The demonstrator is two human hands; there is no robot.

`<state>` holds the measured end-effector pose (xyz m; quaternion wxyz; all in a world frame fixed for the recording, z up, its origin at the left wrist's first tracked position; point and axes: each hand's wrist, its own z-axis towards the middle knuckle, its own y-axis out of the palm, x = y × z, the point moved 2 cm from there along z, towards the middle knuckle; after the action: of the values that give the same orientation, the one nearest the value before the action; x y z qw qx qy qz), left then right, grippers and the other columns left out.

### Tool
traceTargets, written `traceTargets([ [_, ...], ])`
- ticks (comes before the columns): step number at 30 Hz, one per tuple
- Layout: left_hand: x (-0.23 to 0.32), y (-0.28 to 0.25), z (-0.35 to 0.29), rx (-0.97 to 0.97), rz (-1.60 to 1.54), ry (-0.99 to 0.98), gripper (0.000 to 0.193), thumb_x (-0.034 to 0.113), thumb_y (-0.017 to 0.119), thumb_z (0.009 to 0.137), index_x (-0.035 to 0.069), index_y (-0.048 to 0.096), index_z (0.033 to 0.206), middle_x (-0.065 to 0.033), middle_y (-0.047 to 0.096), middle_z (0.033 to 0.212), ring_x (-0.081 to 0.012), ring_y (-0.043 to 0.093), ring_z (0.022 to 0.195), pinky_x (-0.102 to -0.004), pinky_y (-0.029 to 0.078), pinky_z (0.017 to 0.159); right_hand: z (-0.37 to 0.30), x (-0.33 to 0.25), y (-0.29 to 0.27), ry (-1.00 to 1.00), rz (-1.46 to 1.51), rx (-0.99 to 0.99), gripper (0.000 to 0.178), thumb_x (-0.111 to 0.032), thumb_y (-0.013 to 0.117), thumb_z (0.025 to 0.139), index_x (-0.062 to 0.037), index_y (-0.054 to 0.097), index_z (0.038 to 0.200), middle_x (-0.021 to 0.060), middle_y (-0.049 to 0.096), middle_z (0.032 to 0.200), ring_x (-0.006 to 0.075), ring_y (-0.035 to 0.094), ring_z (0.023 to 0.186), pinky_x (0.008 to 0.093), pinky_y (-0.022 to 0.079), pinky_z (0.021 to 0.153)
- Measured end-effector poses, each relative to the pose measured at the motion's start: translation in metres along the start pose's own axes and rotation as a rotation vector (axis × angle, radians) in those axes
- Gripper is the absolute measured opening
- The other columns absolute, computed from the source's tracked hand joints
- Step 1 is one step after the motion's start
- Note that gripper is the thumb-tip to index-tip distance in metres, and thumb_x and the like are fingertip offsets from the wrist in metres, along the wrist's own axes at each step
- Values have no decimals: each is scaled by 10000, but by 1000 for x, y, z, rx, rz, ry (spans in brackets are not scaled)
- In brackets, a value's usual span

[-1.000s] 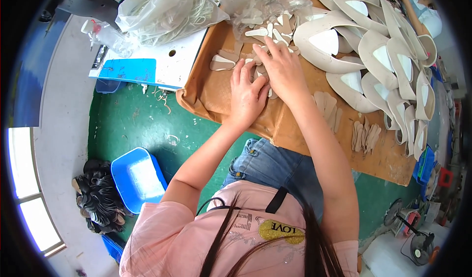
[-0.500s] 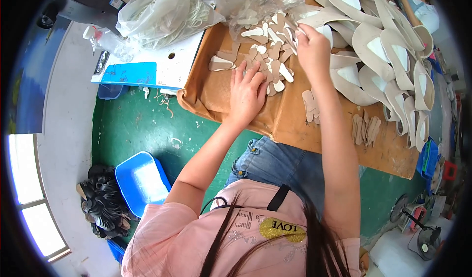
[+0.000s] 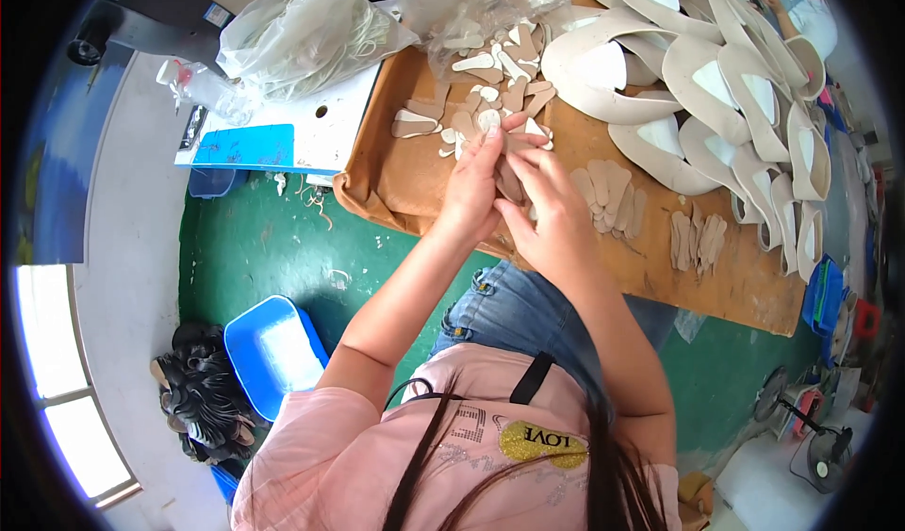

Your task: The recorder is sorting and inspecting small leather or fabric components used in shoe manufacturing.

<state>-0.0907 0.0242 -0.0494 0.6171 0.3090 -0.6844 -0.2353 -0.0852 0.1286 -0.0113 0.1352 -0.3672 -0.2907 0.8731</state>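
Observation:
My left hand [image 3: 474, 180] and my right hand [image 3: 554, 212] meet over the near edge of the brown-covered table. Between them they grip a few small beige insole pieces [image 3: 509, 180], partly hidden by the fingers. A white-faced piece [image 3: 488, 119] shows at the left thumb tip. Just beyond the hands lies a loose pile of beige and white insole pieces [image 3: 514, 65]. To the right of my right hand, similar pieces are laid out in an overlapping fan [image 3: 613, 196], and a smaller bunch [image 3: 696, 242] lies further right.
Beige shoe uppers with white linings [image 3: 712, 88] are heaped at the right. Clear plastic bags [image 3: 302, 41] and a bottle [image 3: 205, 90] stand at the far left. A blue bin [image 3: 273, 352] sits on the green floor beside black shoe parts [image 3: 203, 390]. Another person [image 3: 801, 13] is at the far right.
My right hand has come back from the far side of the pile to meet my left hand, which has lifted off the pieces. Both now hold insole pieces; the fan at the right shows more fully.

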Motion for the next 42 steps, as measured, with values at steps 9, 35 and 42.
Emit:
traceTargets([
  [9, -6, 2, -13, 26, -28, -363, 392, 352, 337, 896, 13, 452, 1053, -142, 568, 905, -214, 586, 823, -319, 502, 711, 6, 24, -24, 201, 315, -146, 216, -37, 604, 711, -36, 568, 924, 67, 519, 791, 168, 534, 586, 274, 434, 528],
  [35, -7, 1, -9, 61, -397, -154, 261, 49, 344, 873, 12, 335, 1132, -225, 447, 1112, -331, 434, 1084, -414, 369, 931, -41, 35, 2, 742, 720, 12, 111, -45, 608, 735, 17, 542, 800, 84, 593, 652, 95, 547, 530, 226, 451, 500],
  [42, 26, -9, -18, 180, -262, -59, 253, 35, 391, 849, -24, 374, 1094, -203, 495, 990, -315, 509, 959, -391, 438, 844, -18, 46, -74, 433, 31, 254, 55, -14, 568, 723, 5, 582, 773, 128, 569, 617, 254, 556, 514, 310, 427, 469],
])
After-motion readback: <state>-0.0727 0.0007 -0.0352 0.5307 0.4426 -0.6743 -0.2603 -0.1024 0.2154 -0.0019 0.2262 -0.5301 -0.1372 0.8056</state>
